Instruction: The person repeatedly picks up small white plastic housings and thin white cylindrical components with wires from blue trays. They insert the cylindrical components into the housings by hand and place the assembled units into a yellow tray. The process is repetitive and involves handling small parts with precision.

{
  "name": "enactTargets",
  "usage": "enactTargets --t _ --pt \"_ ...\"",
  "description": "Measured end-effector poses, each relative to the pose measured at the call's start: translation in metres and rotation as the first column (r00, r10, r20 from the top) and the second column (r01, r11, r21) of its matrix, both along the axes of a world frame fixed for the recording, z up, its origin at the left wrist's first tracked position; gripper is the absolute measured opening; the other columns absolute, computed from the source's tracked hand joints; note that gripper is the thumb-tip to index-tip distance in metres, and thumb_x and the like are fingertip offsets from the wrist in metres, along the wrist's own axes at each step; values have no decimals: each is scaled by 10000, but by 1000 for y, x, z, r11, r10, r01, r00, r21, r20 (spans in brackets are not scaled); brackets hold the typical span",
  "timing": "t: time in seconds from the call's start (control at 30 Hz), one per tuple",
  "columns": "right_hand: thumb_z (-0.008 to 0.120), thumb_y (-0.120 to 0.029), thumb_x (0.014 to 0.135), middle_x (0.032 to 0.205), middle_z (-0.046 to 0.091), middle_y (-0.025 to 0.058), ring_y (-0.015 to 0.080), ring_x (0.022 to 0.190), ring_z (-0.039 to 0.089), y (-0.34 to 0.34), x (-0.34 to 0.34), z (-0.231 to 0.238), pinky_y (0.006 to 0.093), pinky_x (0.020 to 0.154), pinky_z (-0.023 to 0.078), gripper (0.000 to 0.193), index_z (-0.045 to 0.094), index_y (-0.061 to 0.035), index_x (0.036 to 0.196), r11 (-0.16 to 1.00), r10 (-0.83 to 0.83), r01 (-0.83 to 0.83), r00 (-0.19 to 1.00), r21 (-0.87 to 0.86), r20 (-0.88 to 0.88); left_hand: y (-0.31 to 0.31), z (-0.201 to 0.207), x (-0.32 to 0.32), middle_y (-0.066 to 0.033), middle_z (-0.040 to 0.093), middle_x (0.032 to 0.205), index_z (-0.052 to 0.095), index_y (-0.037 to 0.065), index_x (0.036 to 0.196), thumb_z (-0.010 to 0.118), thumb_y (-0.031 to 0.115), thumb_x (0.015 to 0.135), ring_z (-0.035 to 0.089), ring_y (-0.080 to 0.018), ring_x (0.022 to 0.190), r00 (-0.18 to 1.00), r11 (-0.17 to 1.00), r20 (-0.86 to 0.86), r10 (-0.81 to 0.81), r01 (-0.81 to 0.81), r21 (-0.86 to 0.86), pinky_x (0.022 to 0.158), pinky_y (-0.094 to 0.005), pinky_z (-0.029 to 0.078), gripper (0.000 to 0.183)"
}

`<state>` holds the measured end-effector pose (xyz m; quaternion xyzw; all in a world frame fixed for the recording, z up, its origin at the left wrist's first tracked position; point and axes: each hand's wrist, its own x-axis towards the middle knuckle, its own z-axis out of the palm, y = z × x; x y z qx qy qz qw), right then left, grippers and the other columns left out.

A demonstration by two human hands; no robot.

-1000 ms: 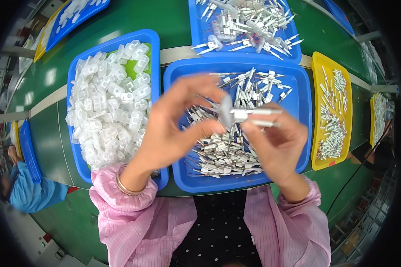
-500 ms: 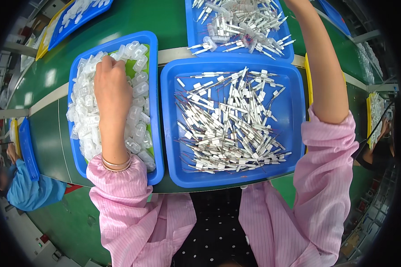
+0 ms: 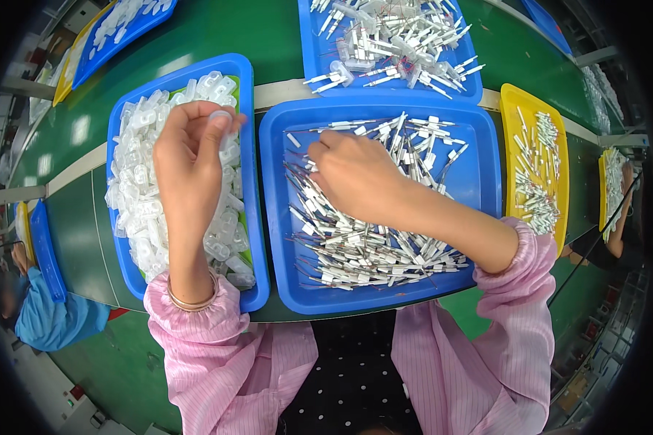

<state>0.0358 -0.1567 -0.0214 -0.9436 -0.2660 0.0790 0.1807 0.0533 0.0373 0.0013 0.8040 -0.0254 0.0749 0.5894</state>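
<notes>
My left hand [image 3: 189, 156] is raised over the left blue tray [image 3: 248, 94], thumb and fingertips closed on a small translucent plastic casing [image 3: 220, 117]. Beneath it lies a heap of similar frosted casings [image 3: 136, 174], with a green lining showing at the edges. My right hand [image 3: 355, 174] reaches into the middle blue tray [image 3: 475, 174], palm down, fingers bunched at the left part of a pile of slim white wired parts [image 3: 384, 246]. Its fingertips are partly hidden, and whatever they pinch cannot be made out.
A farther blue tray [image 3: 476, 90] holds white wired parts mixed with clear casings. On the right stands a yellow tray [image 3: 511, 109] with more white parts. Trays sit at the far left on the green table [image 3: 268, 43]. Other people [image 3: 58, 308] work at both sides.
My right hand has come back from the far tray into the middle tray. My left hand has lifted from the heap, turned, and now holds a casing. The yellow tray is now uncovered.
</notes>
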Motion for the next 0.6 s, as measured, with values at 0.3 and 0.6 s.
enactTargets --t 0.3,0.6 --pt "604 -82 765 771 603 94 189 629 572 -23 3 10 305 552 430 67 576 -33 801 905 -225 231 972 356 -59 -13 15 -11 -175 604 878 400 -48 1227 451 108 894 502 -84 597 891 791 -236 -387 189 -582 493 -167 346 371" --pt "626 -13 752 713 627 113 159 536 562 -46 -45 61 235 504 426 106 637 7 855 498 -311 336 930 799 -197 -39 17 -36 -255 556 991 347 -54 1261 469 87 881 598 -218 692 758 535 -166 -631 270 -801 500 -236 491 424"
